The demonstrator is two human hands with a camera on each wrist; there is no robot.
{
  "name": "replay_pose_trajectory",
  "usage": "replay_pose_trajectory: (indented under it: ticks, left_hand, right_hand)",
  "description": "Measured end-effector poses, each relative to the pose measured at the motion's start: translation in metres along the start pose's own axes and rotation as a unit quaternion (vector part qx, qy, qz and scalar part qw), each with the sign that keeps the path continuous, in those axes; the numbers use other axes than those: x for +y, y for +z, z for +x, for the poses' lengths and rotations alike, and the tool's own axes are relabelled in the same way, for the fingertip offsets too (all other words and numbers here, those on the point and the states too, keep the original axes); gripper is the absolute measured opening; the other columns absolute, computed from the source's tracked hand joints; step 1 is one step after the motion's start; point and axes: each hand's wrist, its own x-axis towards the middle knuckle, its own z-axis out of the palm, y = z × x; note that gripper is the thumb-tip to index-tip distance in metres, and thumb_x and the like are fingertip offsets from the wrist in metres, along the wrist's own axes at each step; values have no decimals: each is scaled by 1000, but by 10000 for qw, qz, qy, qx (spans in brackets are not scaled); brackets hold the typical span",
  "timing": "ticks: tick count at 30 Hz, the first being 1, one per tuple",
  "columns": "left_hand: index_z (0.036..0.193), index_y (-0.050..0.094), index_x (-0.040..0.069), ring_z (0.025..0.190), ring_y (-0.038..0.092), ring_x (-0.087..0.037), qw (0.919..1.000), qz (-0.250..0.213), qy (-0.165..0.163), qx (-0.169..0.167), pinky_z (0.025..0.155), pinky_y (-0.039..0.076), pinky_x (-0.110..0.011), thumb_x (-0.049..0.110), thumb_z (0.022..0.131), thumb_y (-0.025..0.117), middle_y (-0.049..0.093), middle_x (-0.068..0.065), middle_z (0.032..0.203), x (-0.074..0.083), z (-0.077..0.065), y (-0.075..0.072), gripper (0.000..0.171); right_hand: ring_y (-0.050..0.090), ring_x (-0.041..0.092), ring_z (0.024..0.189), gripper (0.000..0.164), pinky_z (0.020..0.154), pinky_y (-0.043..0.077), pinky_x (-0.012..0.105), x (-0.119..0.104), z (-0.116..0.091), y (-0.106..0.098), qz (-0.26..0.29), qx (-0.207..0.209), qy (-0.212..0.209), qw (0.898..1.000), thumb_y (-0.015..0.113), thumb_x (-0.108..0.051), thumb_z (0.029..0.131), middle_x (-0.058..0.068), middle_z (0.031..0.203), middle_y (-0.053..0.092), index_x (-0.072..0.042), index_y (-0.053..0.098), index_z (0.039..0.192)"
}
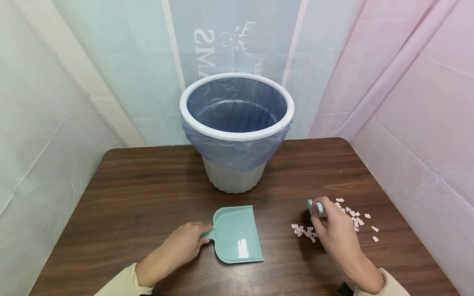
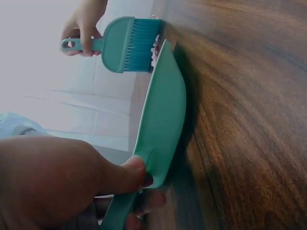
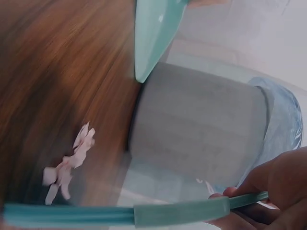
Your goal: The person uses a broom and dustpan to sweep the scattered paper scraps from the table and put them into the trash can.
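My left hand (image 1: 184, 240) grips the short handle of a mint-green dustpan (image 1: 237, 234), whose straight front edge faces right. In the left wrist view the thumb lies on top of the dustpan's (image 2: 163, 115) handle. My right hand (image 1: 335, 228) holds a small green hand brush (image 2: 117, 45) by its handle, blue bristles down at the table. White paper scraps (image 1: 303, 231) lie just left of the brush, between it and the dustpan. More paper scraps (image 1: 355, 220) are scattered to the right of the right hand. In the right wrist view the brush (image 3: 182, 212) is edge-on beside a small heap.
A white trash bin (image 1: 235, 179) lined with a bluish plastic bag (image 1: 237, 152) stands behind the dustpan, at the back middle of the dark wooden table (image 1: 148, 185). Pale cloth curtains (image 1: 418, 123) hang round the back and sides.
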Motion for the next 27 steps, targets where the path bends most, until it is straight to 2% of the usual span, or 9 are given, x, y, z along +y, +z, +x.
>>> replay_pose_trajectory:
  ticks: [4, 10, 13, 20, 27]
  left_hand:
    - [107, 65, 9, 94, 64, -23, 10000, 70, 24, 8, 78, 53, -39, 11, 83, 69, 67, -5, 96, 1, 0, 0, 24]
    - [101, 65, 12, 92, 64, -21, 10000, 21, 6, 20, 75, 53, -38, 10, 83, 70, 66, -2, 93, 1, -1, -1, 19]
    - [95, 64, 15, 90, 63, -18, 10000, 7, 10, 64, 74, 53, -37, 10, 82, 70, 65, 1, 90, 0, -1, -1, 15]
    - [92, 62, 17, 89, 64, -17, 9999, 56, 60, 91, 72, 53, -38, 12, 82, 70, 64, 3, 89, 0, -1, 1, 13]
    - [82, 57, 19, 86, 62, -14, 10000, 41, 72, 54, 70, 53, -37, 13, 82, 70, 61, 6, 84, 0, -1, 1, 15]
  right_hand:
    - [61, 10, 71, 27, 56, 51, 20, -9, 1, 3, 237, -89, -13, 9997, 67, 6, 72, -7, 75, 57, -15, 53, 83]
    - [57, 4, 70, 35, 57, 50, 14, -26, 5, 9, 660, -255, -51, 9975, 68, 11, 69, -11, 74, 50, -18, 50, 79]
    - [56, 4, 69, 35, 56, 51, 16, -32, 7, 12, 826, -215, -60, 9963, 68, 12, 69, -11, 73, 50, -18, 52, 79]
    - [52, 3, 68, 26, 59, 47, 11, -44, 12, 19, 1173, -317, 4, 9926, 64, 5, 76, -11, 73, 49, -19, 54, 81]
    - [52, 3, 66, 28, 57, 47, 12, -57, 16, 29, 1496, -301, -125, 9882, 63, 8, 75, -11, 72, 50, -17, 56, 83]
